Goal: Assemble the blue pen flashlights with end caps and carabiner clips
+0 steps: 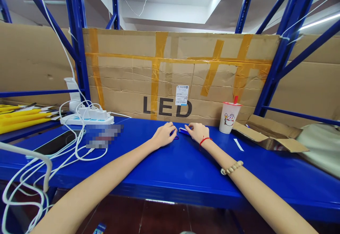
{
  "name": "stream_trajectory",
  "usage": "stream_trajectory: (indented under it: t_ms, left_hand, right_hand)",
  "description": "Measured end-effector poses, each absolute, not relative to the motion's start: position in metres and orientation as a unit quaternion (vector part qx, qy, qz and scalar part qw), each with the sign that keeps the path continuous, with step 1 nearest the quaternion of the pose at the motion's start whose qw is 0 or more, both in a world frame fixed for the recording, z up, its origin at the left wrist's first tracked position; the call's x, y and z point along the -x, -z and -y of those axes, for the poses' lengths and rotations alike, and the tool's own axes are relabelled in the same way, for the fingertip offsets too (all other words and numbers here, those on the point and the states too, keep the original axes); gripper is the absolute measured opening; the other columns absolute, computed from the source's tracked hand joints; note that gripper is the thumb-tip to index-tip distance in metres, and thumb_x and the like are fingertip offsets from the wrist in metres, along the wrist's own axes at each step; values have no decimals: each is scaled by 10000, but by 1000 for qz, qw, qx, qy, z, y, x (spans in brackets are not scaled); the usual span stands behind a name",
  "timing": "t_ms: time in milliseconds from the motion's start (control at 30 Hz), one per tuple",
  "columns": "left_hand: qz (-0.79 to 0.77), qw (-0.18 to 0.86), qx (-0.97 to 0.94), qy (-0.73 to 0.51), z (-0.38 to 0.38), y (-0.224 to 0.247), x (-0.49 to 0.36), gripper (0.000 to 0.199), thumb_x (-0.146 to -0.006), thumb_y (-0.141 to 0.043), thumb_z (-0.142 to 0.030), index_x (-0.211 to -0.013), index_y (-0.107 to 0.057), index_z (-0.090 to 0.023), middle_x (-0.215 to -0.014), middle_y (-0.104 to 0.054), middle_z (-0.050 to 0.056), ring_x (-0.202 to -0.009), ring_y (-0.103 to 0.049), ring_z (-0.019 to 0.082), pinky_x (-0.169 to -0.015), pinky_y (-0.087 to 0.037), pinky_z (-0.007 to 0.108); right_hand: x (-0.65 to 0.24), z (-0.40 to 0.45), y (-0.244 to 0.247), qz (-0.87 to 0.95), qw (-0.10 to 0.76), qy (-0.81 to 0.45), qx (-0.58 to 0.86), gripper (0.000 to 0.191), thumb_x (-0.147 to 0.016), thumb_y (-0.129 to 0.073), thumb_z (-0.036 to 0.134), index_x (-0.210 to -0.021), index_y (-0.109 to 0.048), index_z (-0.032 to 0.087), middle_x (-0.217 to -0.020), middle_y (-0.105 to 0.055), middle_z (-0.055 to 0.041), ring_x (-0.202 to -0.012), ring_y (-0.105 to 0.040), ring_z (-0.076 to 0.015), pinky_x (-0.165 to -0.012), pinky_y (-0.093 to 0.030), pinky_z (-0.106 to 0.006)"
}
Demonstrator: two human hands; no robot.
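My left hand (165, 135) rests on the blue tabletop (148, 173), its fingers curled together. A thin purple loop (176, 138) shows at its fingertips; the rest of it is hidden. Just to the right, my right hand (198, 132) is closed over a slim blue object (183, 131) with a shiny metal end, which points toward the left hand. Too little of this object shows to tell its kind. A small gap separates the two hands. The right wrist wears a red string and, farther up the arm, a beaded bracelet.
Right of the hands stand a paper cup (230, 118) with a red straw, a white strip (238, 144) and an opened cardboard box (268, 131). At left lie a phone (54, 143), a power strip (92, 115) and tangled white cables (77, 152). A large carton (127, 81) stands behind.
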State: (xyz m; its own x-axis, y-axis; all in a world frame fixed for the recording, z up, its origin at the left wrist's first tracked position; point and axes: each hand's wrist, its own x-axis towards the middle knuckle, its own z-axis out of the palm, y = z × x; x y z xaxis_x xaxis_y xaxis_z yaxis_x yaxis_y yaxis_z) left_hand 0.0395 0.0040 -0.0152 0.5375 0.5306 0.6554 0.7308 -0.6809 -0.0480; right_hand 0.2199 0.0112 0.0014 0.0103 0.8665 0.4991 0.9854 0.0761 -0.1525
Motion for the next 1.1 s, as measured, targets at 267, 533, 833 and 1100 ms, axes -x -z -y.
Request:
stream_trajectory:
  t_ms: [267, 533, 833, 1100]
  left_hand:
    - [507, 196, 796, 266, -20, 19, -28, 230, -828, -348, -176, -944, -546, -161, -972, -537, 69, -907, -490, 195, -767, -405, 318]
    - [400, 119, 870, 263, -19, 19, -28, 237, -847, -340, -153, -966, -543, -177, -976, -553, 38, -936, -474, 148, -823, -399, 263]
    - [411, 125, 876, 218, -24, 27, -32, 304, -865, -331, -210, -1122, -489, -174, -1100, -539, 56, -1007, -436, 174, -855, -360, 320]
    - [459, 127, 863, 171, -24, 25, -30, 233, -864, -363, -246, -994, -551, -204, -1037, -559, 38, -967, -444, 198, -807, -330, 349]
  right_hand:
    - [-197, -7, 10, 802, 246, 68, 540, 368, -770, -463, 519, -965, -638, 260, -944, -598, -15, -828, -562, -136, -647, -398, -224]
    - [-202, -13, 13, 812, 199, 67, 544, 329, -776, -468, 497, -836, -693, 265, -850, -609, -34, -791, -554, -158, -644, -394, -247]
    - [-206, -21, 17, 835, 211, 32, 507, 220, -756, -528, 409, -838, -687, 280, -827, -599, -10, -709, -533, -121, -583, -371, -217]
    - [-213, -30, 20, 842, 230, 21, 488, 166, -754, -571, 331, -852, -670, 239, -871, -592, -14, -725, -512, -109, -694, -403, -232]
